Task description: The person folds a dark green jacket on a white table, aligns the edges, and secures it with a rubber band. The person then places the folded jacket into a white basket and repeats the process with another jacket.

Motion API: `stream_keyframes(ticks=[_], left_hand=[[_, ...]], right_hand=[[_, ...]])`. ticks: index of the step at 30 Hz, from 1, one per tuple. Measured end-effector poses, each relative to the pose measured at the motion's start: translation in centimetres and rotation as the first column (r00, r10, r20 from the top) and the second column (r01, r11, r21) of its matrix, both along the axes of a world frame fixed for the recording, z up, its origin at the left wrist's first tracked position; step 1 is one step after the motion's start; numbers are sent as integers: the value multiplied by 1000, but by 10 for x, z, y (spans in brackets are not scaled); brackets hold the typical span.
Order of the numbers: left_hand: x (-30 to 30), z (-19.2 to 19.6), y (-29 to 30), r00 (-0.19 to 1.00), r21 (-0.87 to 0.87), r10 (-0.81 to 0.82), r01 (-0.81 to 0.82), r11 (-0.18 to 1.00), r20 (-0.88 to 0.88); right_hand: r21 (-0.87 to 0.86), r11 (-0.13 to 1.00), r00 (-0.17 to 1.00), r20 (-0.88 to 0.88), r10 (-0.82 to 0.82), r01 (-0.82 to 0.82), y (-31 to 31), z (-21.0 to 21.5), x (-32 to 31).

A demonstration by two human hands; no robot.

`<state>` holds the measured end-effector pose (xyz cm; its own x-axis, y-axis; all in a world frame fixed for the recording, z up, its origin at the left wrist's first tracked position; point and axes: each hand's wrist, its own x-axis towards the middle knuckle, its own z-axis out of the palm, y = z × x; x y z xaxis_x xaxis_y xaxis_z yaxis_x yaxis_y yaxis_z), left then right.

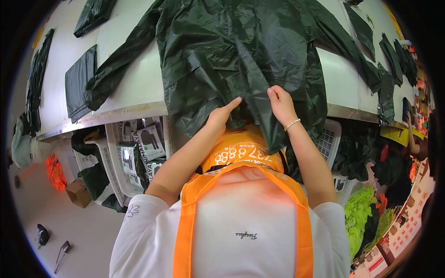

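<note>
A dark green rain jacket [199, 51] lies spread over the white table, its sleeves out to both sides and its lower hem hanging past the near edge toward me. My left hand [219, 116] is closed on the hem left of the front opening, thumb on top and its other fingers hidden under the fabric. Further right, my right hand [282, 107] pinches the edge of the front flap, which hangs down beside it. The shiny fabric is creased between the two hands.
Folded dark green garments [81, 82] lie on the white table [134, 76] to both sides. Under its edge stand white plastic baskets [112, 157], one holding packaged garments [150, 141]. A cardboard box [79, 193] is on the floor at left; bright yellow-green clothing [359, 215] is heaped at right.
</note>
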<state>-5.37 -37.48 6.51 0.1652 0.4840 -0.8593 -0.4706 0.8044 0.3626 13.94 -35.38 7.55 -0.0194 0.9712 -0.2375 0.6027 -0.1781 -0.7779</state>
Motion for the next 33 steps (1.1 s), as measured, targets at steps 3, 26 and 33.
stream_keyframes(ticks=[3,26,33], left_hand=[[3,-18,4,992,26,-122,123,992,-26],[27,-18,12,946,113,-312,320,941,-85],[32,-24,1,895,71,-397,418,906,-204]], right_hand=[[-169,973,977,-119,-178,157,-10,-21,-1],[-572,805,816,-385,-431,156,-48,6,-14],[-677,733,925,-233,-300,67,-38,10,-8]])
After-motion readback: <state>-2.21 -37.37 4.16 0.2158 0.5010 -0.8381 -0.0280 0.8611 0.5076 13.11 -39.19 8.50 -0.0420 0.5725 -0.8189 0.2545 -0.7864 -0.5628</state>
